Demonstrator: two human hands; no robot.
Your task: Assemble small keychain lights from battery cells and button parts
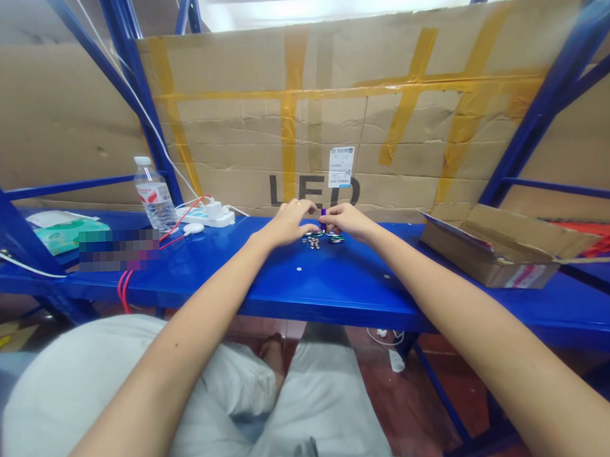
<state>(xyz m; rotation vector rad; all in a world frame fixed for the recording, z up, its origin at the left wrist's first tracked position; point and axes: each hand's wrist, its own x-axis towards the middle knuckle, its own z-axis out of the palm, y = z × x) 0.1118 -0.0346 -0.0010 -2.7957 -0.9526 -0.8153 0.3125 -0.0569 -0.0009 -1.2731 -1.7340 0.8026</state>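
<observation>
Both arms stretch forward over the blue counter (297, 282); the left hand (287, 222) and right hand (349, 221) pinch a small purple piece (323, 218), metal rings (315, 240) at six o'clock below it.

Just behind my left hand (287, 222) and my right hand (349, 221) the cardboard sheet (331, 121) walls me off. Small metal parts (319, 239) crowd the gap between them. Toward me the blue shelf (287, 282) lies open. A power strip (209, 215) and water bottle (154, 194) sit off left, an open carton (500, 245) off right.
</observation>
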